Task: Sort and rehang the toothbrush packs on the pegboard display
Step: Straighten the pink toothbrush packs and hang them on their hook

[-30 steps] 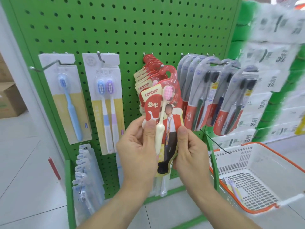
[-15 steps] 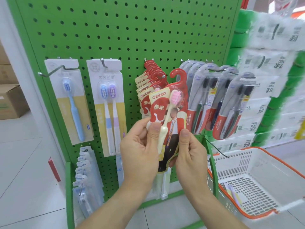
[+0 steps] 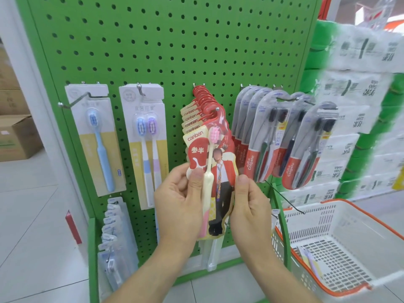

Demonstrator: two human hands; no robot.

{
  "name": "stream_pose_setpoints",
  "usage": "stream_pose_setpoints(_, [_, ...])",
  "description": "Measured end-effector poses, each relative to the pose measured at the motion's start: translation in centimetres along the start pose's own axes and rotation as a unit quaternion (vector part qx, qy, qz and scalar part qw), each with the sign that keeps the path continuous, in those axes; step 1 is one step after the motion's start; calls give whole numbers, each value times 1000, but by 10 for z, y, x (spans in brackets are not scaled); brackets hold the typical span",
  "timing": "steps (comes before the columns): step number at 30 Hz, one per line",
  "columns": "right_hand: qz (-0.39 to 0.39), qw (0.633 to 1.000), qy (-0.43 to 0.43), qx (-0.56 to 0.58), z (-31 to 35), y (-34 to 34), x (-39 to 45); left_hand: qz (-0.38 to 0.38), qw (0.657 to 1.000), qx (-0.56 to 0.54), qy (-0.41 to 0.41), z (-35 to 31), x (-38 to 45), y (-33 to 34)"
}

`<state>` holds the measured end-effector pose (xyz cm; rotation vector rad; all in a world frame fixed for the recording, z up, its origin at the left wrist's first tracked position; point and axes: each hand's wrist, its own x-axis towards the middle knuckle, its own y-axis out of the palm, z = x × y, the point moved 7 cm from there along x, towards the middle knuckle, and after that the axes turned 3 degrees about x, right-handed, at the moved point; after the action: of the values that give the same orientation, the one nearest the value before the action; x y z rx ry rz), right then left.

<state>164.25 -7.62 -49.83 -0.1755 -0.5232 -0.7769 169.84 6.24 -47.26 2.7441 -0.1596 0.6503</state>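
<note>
Item: red-and-cream card toothbrush pack with a pink-bristled cream brush and a red hook-shaped hanger (image 3: 213, 162), front of the red row on the green perforated metal pegboard (image 3: 175, 51); we record that half a second ago its hanger stood clear in front of the steel peg tip (image 3: 217, 108), and that now the hanger loops over that tip, so we judge the pack hung but not yet slid back against the matching packs behind it. Our left hand (image 3: 178, 206) pinches the pack's left edge, thumb flat on the front beside the brush handle, the other fingers curled behind the card; our right hand (image 3: 249, 204) pinches the right edge the same way, thumb tip on the front near the printed figure's elbow. The pack lies between the two hands, upright, its lower end below both thumbs and its hanger well above them. Adjacent stock: white-and-yellow card with one blue brush (image 3: 96, 138), left; white-and-yellow card with blue and purple brushes (image 3: 146, 136); clear-blister packs with red bases (image 3: 269, 136), right; white plastic basket with orange rim (image 3: 358, 232), lower right, holding one further pack
</note>
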Motion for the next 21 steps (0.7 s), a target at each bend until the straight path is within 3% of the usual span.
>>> stream_pose_setpoints(4, [-63, 997, -45, 13, 24, -15, 24, 16, 1000, 13, 2, -3, 2, -6])
stream_pose_setpoints(11, [45, 987, -130, -81, 85, -1, 95, 44, 995, 79, 35, -8, 4, -11])
stream_pose_setpoints(16, [177, 970, -94, -136, 110, 27, 119, 54, 979, 181, 71, -6, 5, -13])
stream_pose_setpoints(21, [148, 967, -123, -167, 116, 29, 123, 60, 965, 231, 107, -11, 1, -12])
